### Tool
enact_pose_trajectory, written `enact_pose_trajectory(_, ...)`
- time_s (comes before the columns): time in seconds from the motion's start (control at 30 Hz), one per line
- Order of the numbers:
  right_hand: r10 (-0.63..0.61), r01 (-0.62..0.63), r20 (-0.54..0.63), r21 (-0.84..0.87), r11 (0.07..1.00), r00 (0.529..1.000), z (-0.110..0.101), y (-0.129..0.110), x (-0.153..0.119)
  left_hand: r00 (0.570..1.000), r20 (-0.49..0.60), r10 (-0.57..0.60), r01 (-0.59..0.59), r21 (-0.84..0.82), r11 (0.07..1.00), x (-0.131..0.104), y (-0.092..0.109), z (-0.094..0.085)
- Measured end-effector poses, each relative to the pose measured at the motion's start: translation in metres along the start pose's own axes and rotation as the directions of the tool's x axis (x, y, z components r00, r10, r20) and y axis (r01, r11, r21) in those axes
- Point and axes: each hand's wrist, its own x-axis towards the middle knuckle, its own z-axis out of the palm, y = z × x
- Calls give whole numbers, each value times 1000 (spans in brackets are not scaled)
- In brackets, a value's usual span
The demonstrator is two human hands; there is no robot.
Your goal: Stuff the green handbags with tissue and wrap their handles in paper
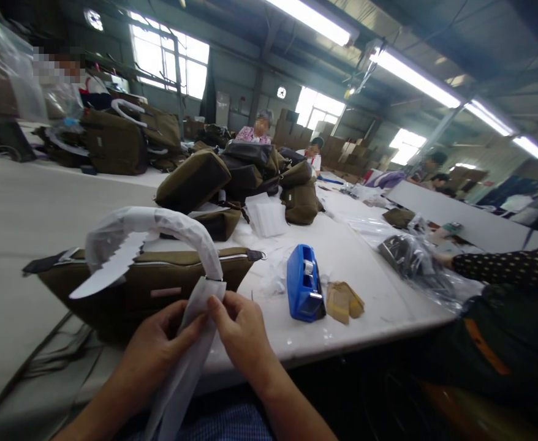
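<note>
A long factory hall with white worktables under strip lighting.

The white table (30, 214) runs from 9 o'clock toward the centre, and a second table (457, 217) stretches away at 3 o'clock. Fluorescent tubes (411, 76) cross the dark ceiling from 12 toward 2 o'clock. Bright windows (170, 58) glow at 11 o'clock, with another window (319, 107) near 1 o'clock. A small round wall clock (281, 92) hangs between them on the grey far wall. Stacked cardboard boxes (337, 150) stand below the 1 o'clock window. Olive bags (241, 174) are heaped mid-table at 12 o'clock, and seated people (260, 127) work behind them.
</note>
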Motion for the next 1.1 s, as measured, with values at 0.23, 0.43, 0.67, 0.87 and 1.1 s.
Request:
enact_pose_trajectory(0.23, 173, -161, -39, 202, 966, 984, 18, 11, 19, 994, -93, 66, -55, 111, 992, -4, -2, 5)
enact_pose_trajectory(0.43, 75, -114, 140, 295, 949, 987, 5, 12, 8, 1000, -20, -22, 21, -18, 1000, -3, -1, -1)
enact_pose_trajectory(0.67, 151, -171, 121, 174, 970, 981, 3, 39, -52, 993, 7, -115, 112, -271, 956, -4, -7, 5)
enact_pose_trajectory(0.87, 58, -61, -53, -63, 996, 997, 26, 56, -58, 992, -124, 11, -34, -184, 982, -3, -12, 16)
enact_pose_trajectory(1.1, -10, 8, 38, 58, 998, 999, 38, 51, -70, 946, -309, 95, -92, 25, 995, -3, -12, 23)
